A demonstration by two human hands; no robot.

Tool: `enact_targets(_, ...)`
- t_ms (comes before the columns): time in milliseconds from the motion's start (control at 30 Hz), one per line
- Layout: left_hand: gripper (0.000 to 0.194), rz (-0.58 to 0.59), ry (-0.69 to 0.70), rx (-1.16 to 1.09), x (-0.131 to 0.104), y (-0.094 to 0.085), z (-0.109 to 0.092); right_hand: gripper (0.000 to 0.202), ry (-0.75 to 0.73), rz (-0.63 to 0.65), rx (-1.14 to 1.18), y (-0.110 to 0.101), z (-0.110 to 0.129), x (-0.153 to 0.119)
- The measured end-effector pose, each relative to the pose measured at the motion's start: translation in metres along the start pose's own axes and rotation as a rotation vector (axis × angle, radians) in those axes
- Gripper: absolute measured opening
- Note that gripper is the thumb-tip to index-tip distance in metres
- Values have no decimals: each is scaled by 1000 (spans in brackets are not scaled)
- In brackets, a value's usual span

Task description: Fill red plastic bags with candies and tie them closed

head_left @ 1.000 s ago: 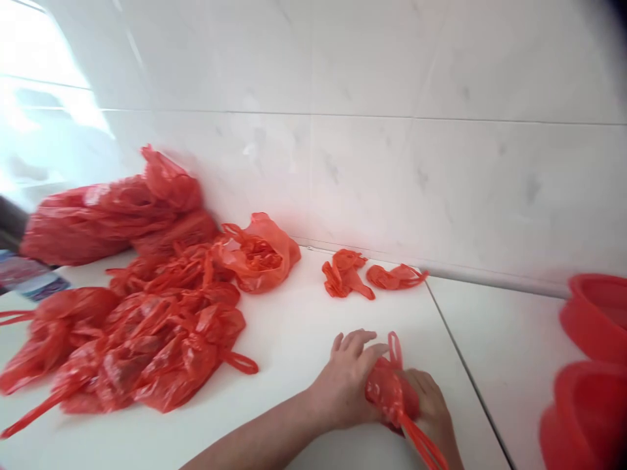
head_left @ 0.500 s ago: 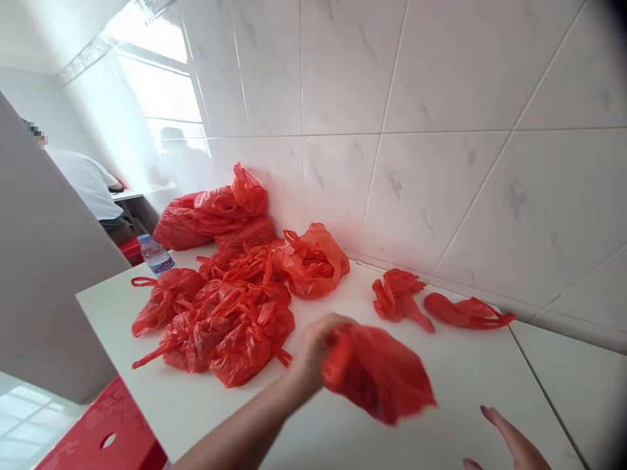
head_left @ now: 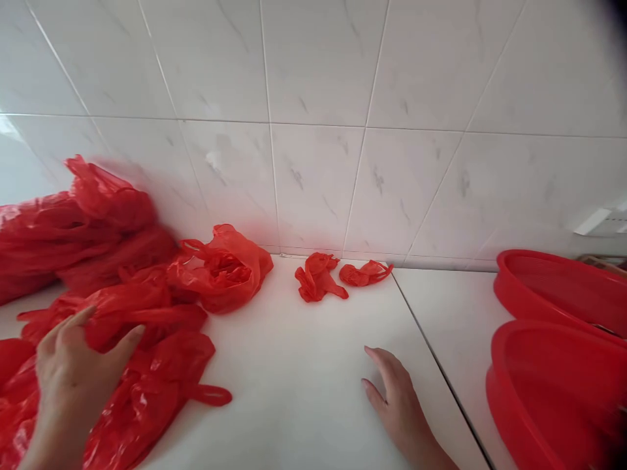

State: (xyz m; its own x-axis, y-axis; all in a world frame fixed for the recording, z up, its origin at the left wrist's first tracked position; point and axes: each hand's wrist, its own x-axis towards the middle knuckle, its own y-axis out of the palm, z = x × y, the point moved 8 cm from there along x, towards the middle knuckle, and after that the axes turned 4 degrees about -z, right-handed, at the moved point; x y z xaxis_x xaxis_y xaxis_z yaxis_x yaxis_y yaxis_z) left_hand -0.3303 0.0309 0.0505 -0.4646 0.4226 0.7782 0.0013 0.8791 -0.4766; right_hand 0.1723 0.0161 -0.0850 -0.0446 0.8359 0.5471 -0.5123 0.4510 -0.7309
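Note:
My left hand [head_left: 81, 372] is over a heap of red plastic bags [head_left: 147, 385] at the left, thumb and fingers spread apart with nothing seen between them. Whether it touches the bags I cannot tell. Above the white tabletop [head_left: 289, 391], right of the middle, my right hand [head_left: 394, 398] has its thumb and fingers apart and holds nothing. An open red bag [head_left: 240, 267] with crumpled red plastic inside stands by the wall. To its right lie a crumpled red bag [head_left: 319, 279] and a smaller knotted one [head_left: 365, 273].
Two red plastic baskets [head_left: 519, 346] stand at the right, beyond the seam between the tabletops. A larger pile of red bags [head_left: 98, 228] leans against the tiled wall [head_left: 318, 170] at the back left. A white wall socket [head_left: 605, 222] is at the far right.
The red bag that was in my left hand is out of it, and that hand is now over the heap. My right hand shows more fully. The view has turned right, bringing in the baskets.

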Motion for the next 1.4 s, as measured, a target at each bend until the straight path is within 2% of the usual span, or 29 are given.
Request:
enact_targets(67,64,-90,55,-77,-21,-7,-36,40,13,25,-25,5,-2,0)
enact_targets(100,60,-119,139,-157,-31,-11,-62,38,10,39,-39,7,-2,1)
enact_targets(133,51,-104,232,-248,-41,-10,-89,36,6,54,-53,9,-2,1)
enact_targets(167,41,-23,322,-343,-50,-4,-117,34,3,68,-66,11,-2,1)
enact_targets(233,24,263,414,-522,-69,23,-166,32,8,86,-86,14,-2,1)
enact_targets(300,20,577,366,-675,-89,61,-205,30,21,99,-93,15,-3,0)
enact_targets(333,18,694,302,-729,-97,81,-219,30,30,103,-91,15,-3,1)
enact_targets(400,24,769,245,-734,-110,115,-246,30,44,110,-85,14,-4,1)
enact_targets(467,47,764,137,-701,-116,148,-261,30,57,118,-76,12,-4,3)
enact_targets(533,79,760,8,-668,-121,177,-265,30,68,131,-65,11,-6,5)
enact_targets(600,89,788,-115,-659,-127,201,-262,30,79,143,-53,10,-8,6)
enact_targets(667,71,815,-232,-681,-131,216,-252,28,84,149,-39,11,-12,6)
enact_targets(733,45,800,-345,-720,-132,222,-238,28,82,134,-23,14,-14,7)
enact_targets(767,38,780,-395,-743,-132,222,-231,31,83,115,-16,16,-13,10)
enact_targets(833,35,743,-481,-792,-133,219,-221,44,82,69,7,22,-7,19)
enact_targets(933,49,736,-577,-881,-143,206,-215,65,89,30,140,37,16,45)
enact_targets(1000,52,770,-605,-967,-155,195,-217,73,169,7,383,47,29,66)
enact_targets(1067,43,834,-607,-1072,-168,183,-220,65,359,-23,694,59,28,80)
enact_targets(1167,29,900,-627,-1206,-181,172,-218,31,637,-79,939,70,6,83)
enact_targets(1300,31,854,-700,-1276,-179,170,-202,37,822,-227,1017,49,-42,67)
enact_targets(1400,32,828,-711,-1279,-175,172,-197,39,901,-297,1127,25,-63,51)
